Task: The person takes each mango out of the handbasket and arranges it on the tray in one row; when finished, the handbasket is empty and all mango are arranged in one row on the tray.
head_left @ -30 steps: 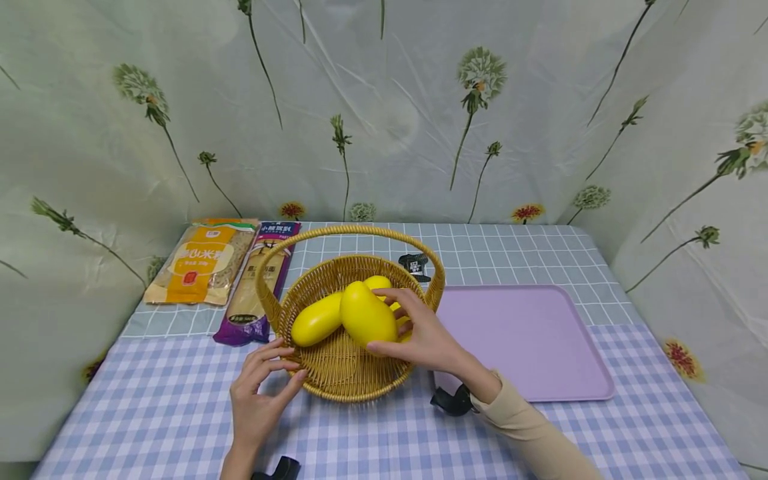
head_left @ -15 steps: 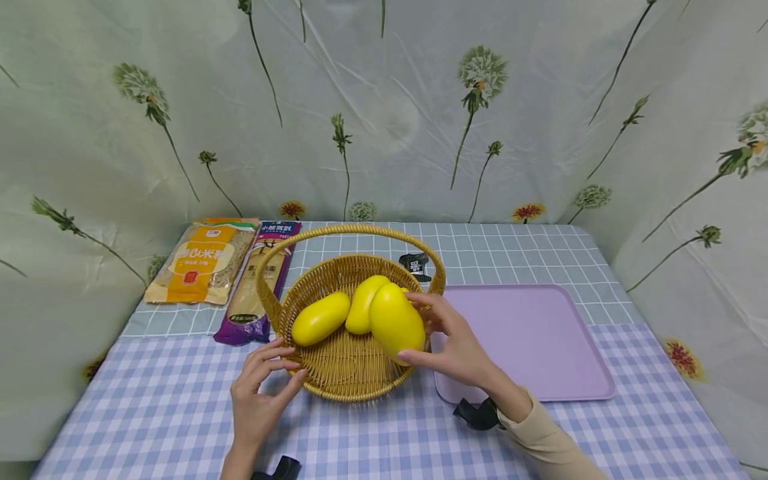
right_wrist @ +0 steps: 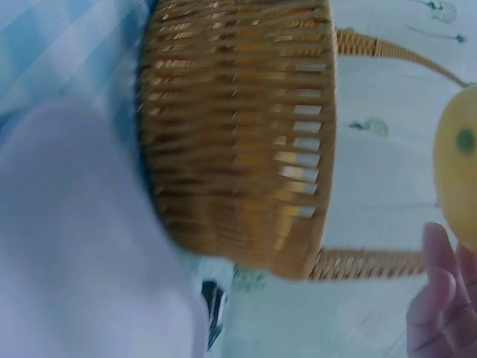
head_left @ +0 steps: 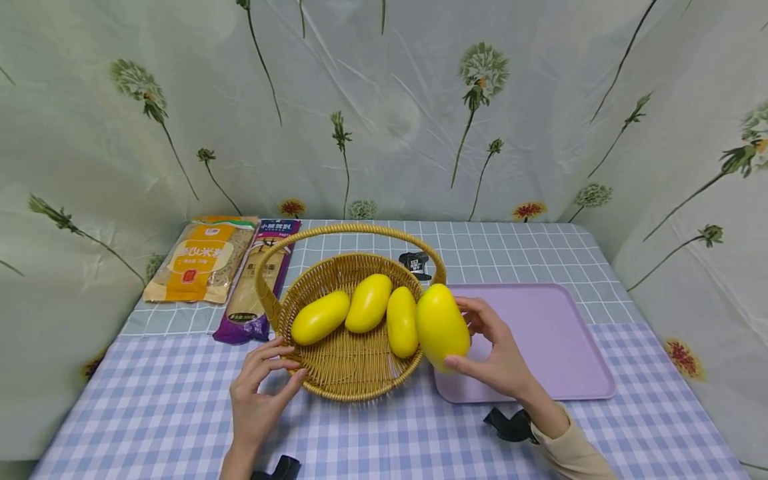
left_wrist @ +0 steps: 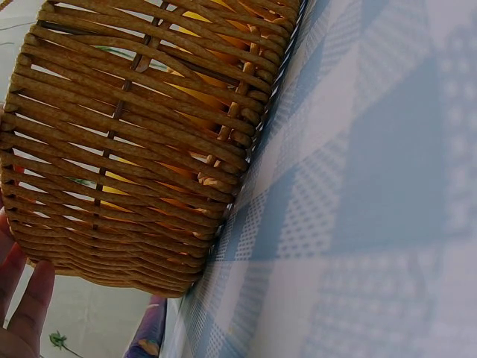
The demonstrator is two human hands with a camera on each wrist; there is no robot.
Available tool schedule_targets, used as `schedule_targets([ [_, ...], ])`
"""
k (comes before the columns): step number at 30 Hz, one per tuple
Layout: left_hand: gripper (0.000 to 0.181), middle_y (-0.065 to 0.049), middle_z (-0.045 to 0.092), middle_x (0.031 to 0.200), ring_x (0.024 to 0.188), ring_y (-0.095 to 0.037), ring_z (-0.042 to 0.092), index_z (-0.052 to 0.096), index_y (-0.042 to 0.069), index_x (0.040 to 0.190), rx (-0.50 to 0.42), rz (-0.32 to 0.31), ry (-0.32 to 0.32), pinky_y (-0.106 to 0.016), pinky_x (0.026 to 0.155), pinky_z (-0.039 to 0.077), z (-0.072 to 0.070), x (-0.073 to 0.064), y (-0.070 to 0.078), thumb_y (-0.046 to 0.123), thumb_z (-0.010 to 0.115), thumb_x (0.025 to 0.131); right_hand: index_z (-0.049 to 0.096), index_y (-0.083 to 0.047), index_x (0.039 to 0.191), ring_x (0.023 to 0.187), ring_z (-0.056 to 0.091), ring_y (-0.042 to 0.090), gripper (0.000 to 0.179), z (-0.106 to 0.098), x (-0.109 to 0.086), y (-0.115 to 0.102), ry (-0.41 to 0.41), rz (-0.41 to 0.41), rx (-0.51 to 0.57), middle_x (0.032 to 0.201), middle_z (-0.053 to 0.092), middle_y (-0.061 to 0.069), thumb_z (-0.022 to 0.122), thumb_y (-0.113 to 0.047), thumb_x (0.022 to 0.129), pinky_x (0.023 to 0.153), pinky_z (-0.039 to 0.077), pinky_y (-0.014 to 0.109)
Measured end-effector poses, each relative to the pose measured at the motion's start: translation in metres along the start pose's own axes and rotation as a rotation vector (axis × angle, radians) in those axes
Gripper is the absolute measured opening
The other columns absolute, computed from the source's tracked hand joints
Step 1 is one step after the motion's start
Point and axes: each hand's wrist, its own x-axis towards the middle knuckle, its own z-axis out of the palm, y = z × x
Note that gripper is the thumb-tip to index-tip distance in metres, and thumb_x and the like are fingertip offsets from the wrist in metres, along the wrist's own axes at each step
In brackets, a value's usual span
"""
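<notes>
While three mangoes (head_left: pixel 321 318) lie in the basket (head_left: pixel 348 383) and none shows on the tray (head_left: pixel 549 347), the work seems barely begun, the right hand (head_left: pixel 497 350) gripping a fourth mango (head_left: pixel 441 325) near the rim (head_left: pixel 354 398), the left hand (head_left: pixel 261 387) loosely touching it.

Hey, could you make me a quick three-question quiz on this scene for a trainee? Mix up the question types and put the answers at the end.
1. How many yellow fruits can be seen inside the wicker basket?
2. True or false: in the head view, the lavender tray lies to the left of the basket.
3. What does the right hand hold?
a) the basket's handle
b) a packet
c) another yellow fruit

Key:
1. Three
2. False; it lies to the right
3. c
</notes>
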Motion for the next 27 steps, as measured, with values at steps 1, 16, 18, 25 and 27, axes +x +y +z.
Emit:
schedule_targets([
  [1,0.017,-0.023,0.064,0.09,0.107,-0.032,0.056,0.068,-0.002,0.077,0.0,0.0,-0.001,-0.03,0.099,0.043,0.0,0.0,0.0,-0.005,0.08,0.065,0.047,-0.003,0.132,0.087,0.056,0.019,0.076,-0.003,-0.002,0.002,0.01,0.003,0.004,0.121,0.056,0.007,0.08,0.004,0.064,0.065,0.048,0.025],
  [16,0.015,-0.023,0.064,0.09,0.107,-0.031,0.056,0.068,-0.002,0.077,-0.002,0.004,0.0,-0.03,0.099,0.043,0.0,0.0,-0.001,-0.002,0.08,0.068,0.046,-0.006,0.134,0.082,0.056,0.018,0.068,-0.027,-0.02,0.028,0.171,0.272,-0.109,0.113,0.052,0.008,0.078,0.002,0.074,0.072,0.051,0.02],
  [18,0.015,-0.023,0.064,0.09,0.107,-0.031,0.056,0.068,-0.002,0.077,-0.001,0.007,-0.001,-0.03,0.099,0.043,0.0,0.0,-0.001,-0.001,0.08,0.069,0.045,-0.009,0.134,0.08,0.056,0.019,0.068,-0.028,-0.02,0.031,0.162,0.341,-0.165,0.113,0.052,0.008,0.08,-0.007,0.075,0.07,0.051,0.021],
  [25,0.014,-0.023,0.064,0.09,0.107,-0.032,0.056,0.068,-0.002,0.077,0.003,0.008,-0.002,-0.03,0.098,0.044,0.0,0.0,-0.001,0.001,0.08,0.07,0.044,-0.009,0.133,0.075,0.059,0.021,0.068,-0.025,-0.019,0.04,0.108,0.508,-0.217,0.112,0.053,0.014,0.081,-0.022,0.077,0.067,0.052,0.021],
  [27,0.014,-0.023,0.064,0.09,0.107,-0.032,0.056,0.068,-0.002,0.077,0.006,0.003,-0.005,-0.03,0.098,0.044,0.0,0.0,0.0,0.0,0.08,0.069,0.045,-0.007,0.132,0.075,0.058,0.02,0.067,-0.025,-0.019,0.042,0.101,0.53,-0.226,0.111,0.053,0.015,0.08,-0.023,0.077,0.065,0.052,0.021],
])
